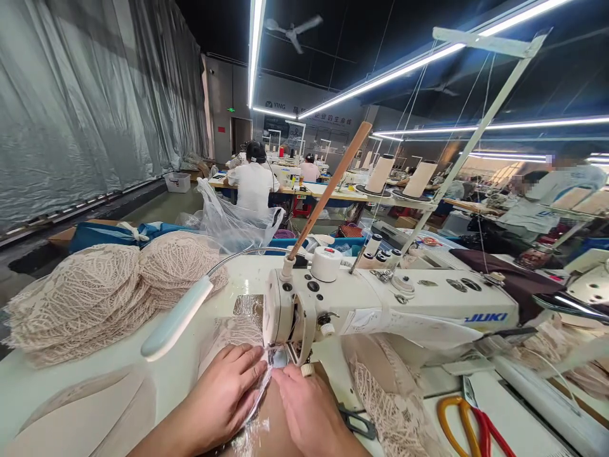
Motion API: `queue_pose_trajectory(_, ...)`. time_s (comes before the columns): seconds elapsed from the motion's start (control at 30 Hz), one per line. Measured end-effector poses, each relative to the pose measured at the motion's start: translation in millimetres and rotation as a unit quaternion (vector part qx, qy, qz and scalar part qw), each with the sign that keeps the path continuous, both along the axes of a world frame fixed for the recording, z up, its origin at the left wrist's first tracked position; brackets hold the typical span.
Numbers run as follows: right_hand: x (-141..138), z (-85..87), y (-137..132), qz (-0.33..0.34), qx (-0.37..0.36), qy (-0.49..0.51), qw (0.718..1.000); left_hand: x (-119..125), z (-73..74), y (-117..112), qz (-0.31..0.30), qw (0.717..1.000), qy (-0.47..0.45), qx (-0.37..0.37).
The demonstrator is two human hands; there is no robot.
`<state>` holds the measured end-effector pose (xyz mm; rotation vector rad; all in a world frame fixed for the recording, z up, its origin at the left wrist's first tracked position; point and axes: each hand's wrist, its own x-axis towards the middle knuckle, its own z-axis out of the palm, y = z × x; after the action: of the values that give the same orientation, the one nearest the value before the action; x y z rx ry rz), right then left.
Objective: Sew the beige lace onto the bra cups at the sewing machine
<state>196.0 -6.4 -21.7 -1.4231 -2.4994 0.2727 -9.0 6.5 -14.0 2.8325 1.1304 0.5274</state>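
A white JUKI sewing machine stands before me, with both my hands close to its presser foot. My left hand is left of the foot, fingers together and bent onto a beige lace piece, gripping its pale edge. Opposite it, my right hand has its fingertips closed on the smooth beige fabric just in front of the foot. The fabric passes under the foot between the two hands. Part of the fabric is hidden under my hands, and my right thumb does not show clearly.
Stacked lace cups lie at the left, behind a bendable lamp. More beige lace lies right of the needle area. Scissors with yellow and red handles lie front right. A wooden stick rises above the machine head. Other people sit farther back.
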Motion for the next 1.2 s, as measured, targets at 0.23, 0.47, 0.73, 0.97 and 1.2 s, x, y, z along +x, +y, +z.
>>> queue_pose_trajectory(0.23,1.4,-5.7,-1.3,-0.016,0.017,0.023,0.999,-1.7,15.5,-9.5,-0.045,0.998,0.004,-0.043)
queue_pose_trajectory(0.47,-0.9,-4.4,-1.8,0.018,0.032,-0.049,0.998,1.0,13.7,-8.8,-0.075,0.997,0.009,-0.027)
queue_pose_trajectory(0.73,-4.3,-8.8,-3.3,-0.015,0.053,-0.035,0.998,12.5,3.4,-9.4,-0.024,0.998,-0.032,0.047)
queue_pose_trajectory(0.97,-5.7,-6.8,-2.9,-0.017,0.046,-0.042,0.998,14.3,3.3,-7.9,-0.030,0.997,-0.024,0.060)
queue_pose_trajectory(1.2,-4.8,-3.2,-3.4,-0.022,0.027,-0.036,0.999,12.5,9.0,-6.0,-0.013,0.998,0.010,0.057)
